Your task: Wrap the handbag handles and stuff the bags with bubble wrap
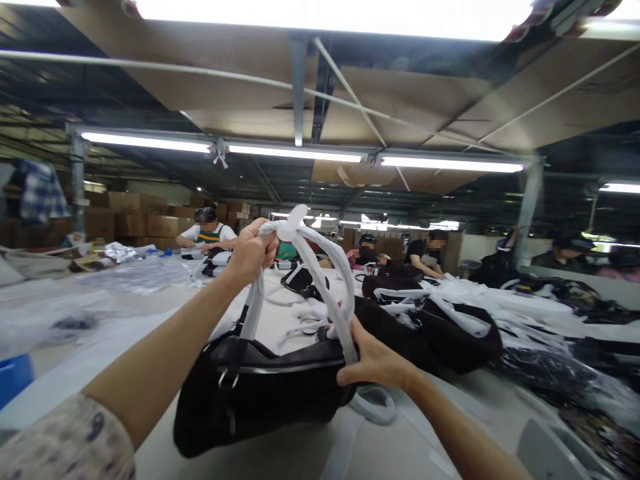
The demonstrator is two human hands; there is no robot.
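A black handbag sits on the pale table in front of me, with a silver zip along its top and metal rings at the strap base. Its handles are wrapped in white sheeting and stand up in an arch. My left hand is closed around the wrapped handle near the top of the arch. Beside those fingers a white round tag sticks up. Lower down, my right hand grips the bag's right end at the handle base, thumb in front and its other fingers partly hidden behind.
More black bags with white-wrapped straps lie to the right. Clear plastic sheets cover the left side. A blue object is at the left edge, a grey bin at lower right. Several co-workers sit across the table, cartons stacked behind.
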